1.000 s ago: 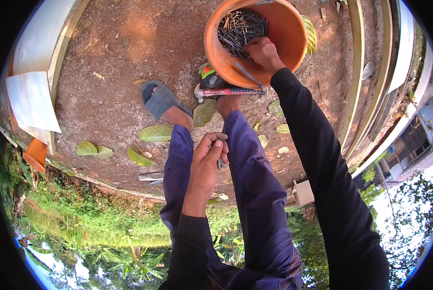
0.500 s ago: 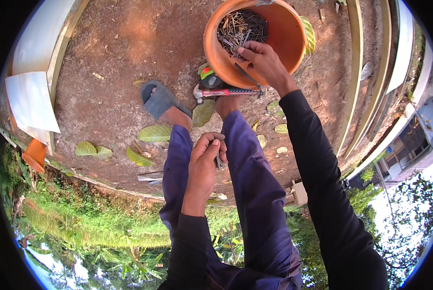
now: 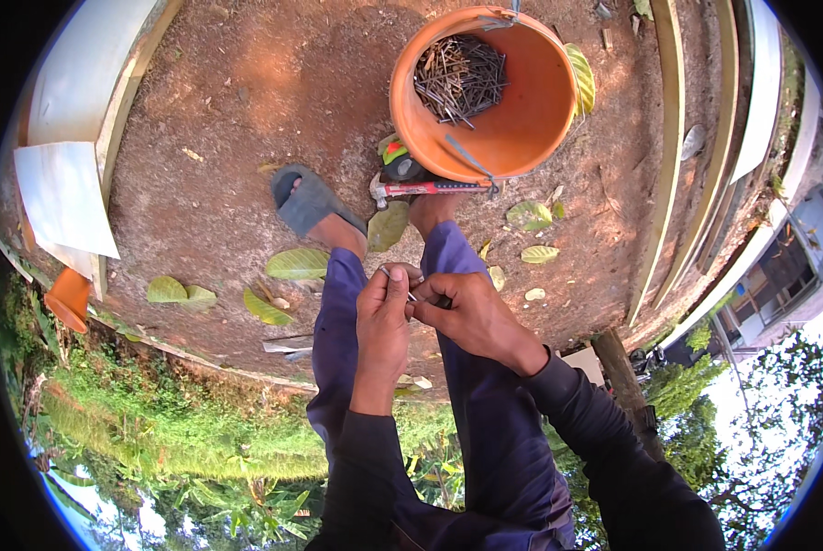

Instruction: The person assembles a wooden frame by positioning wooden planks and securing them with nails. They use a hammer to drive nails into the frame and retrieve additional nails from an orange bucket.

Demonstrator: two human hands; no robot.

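My left hand (image 3: 386,317) is closed on nails (image 3: 398,283) above my lap, thumb pressed on top. Right beside it, my right hand (image 3: 474,314) has its fingers pinched together against the left fingers, at the end of the nails; how many it grips is hidden. Ahead of both hands an orange bucket (image 3: 544,101) stands tilted toward me, with a heap of loose nails (image 3: 460,78) inside. In front of the bucket lies a hammer (image 3: 430,187) with a red and dark handle, and a tape measure (image 3: 400,163) sits next to it.
My sandalled foot (image 3: 315,204) rests on the bare earth left of the hammer. Dry leaves (image 3: 298,264) are scattered around. Long wooden boards (image 3: 666,165) run along the right, and pale sheets (image 3: 67,197) lean at the left beside a small orange pot (image 3: 68,299).
My right hand has come back from inside the bucket to my left hand, and their fingers now meet. The left hand still holds nails.
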